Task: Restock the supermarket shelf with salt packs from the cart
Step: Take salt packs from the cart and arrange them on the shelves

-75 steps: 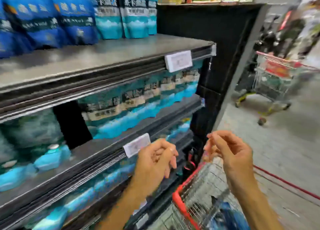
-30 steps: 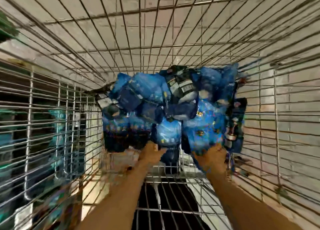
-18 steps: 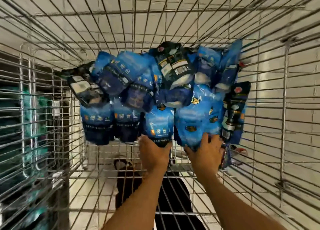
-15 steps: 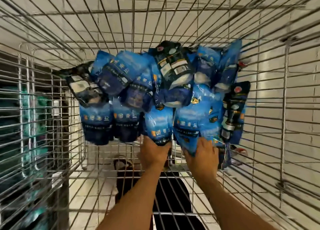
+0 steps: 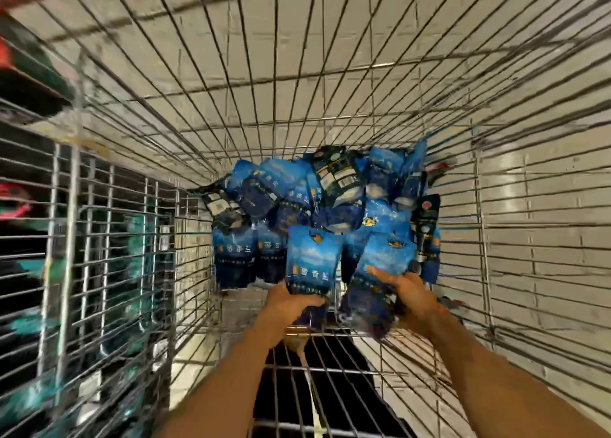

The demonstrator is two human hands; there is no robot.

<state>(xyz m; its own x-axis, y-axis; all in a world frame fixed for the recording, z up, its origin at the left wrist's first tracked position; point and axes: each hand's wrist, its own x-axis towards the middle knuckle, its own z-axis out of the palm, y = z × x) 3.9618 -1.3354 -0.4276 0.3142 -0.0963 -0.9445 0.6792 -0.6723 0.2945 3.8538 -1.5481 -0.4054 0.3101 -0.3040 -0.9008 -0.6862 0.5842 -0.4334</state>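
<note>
The pick-up step is judged to be in hand. At the left, through the wire wall of the cart (image 5: 109, 272), blurred teal goods are glimpsed on what is probably the shelf. 1 blue salt pack (image 5: 312, 262) is gripped at its lower end by the left hand (image 5: 291, 300); a 2nd pack (image 5: 380, 272) is clasped by the right hand (image 5: 408, 289). Behind them, the remaining packs (image 5: 330, 193) are heaped against the cart's far end. Next, both packs would need to be lifted clear of the wire walls and carried left to the shelf.
</note>
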